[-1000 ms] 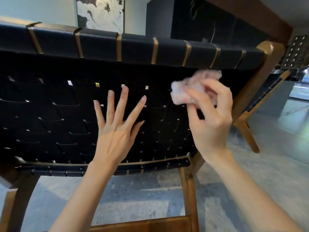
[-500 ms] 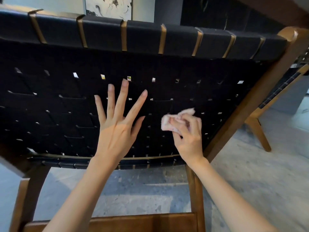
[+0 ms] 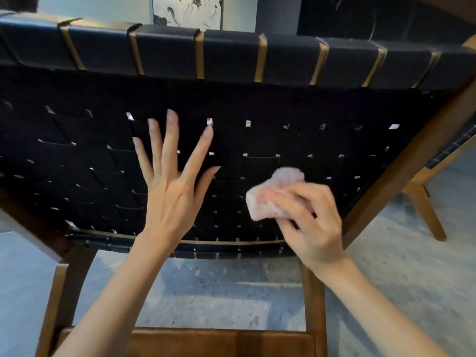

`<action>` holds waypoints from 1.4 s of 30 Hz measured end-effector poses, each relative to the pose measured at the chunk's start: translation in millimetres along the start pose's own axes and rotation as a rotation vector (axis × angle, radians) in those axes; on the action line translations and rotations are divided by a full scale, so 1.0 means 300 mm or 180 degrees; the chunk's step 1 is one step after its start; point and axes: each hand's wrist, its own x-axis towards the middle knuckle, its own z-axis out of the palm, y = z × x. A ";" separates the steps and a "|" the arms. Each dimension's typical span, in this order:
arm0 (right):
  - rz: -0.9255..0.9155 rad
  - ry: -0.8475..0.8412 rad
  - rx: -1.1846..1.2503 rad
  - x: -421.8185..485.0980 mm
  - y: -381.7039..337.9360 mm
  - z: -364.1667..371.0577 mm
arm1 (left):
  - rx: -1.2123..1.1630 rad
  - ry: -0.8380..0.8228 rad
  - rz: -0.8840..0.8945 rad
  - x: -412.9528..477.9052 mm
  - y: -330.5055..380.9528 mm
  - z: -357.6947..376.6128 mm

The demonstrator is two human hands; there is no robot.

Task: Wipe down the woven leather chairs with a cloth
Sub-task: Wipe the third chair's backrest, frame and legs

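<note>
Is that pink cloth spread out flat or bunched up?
Bunched up. The pink cloth sits as a crumpled wad, gripped by the right hand against the black woven chair back, with no flat edges showing.

Your cloth [image 3: 273, 199] is pale pink; your chair's weave [image 3: 283, 104] black in a checker lattice, tan-striped on top; frame [image 3: 401, 173] brown; floor [image 3: 401, 266] speckled grey.

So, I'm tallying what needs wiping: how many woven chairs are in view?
2. The near chair fills the frame, and the right hand holds the cloth against its weave. The second chair shows at the right edge, mostly cut off. Others may be out of view.
</note>
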 end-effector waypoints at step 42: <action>-0.0296 0.0492 -0.0307 0.343 -0.157 0.078 | -0.0178 -0.0103 -0.0831 -0.037 -0.163 -0.123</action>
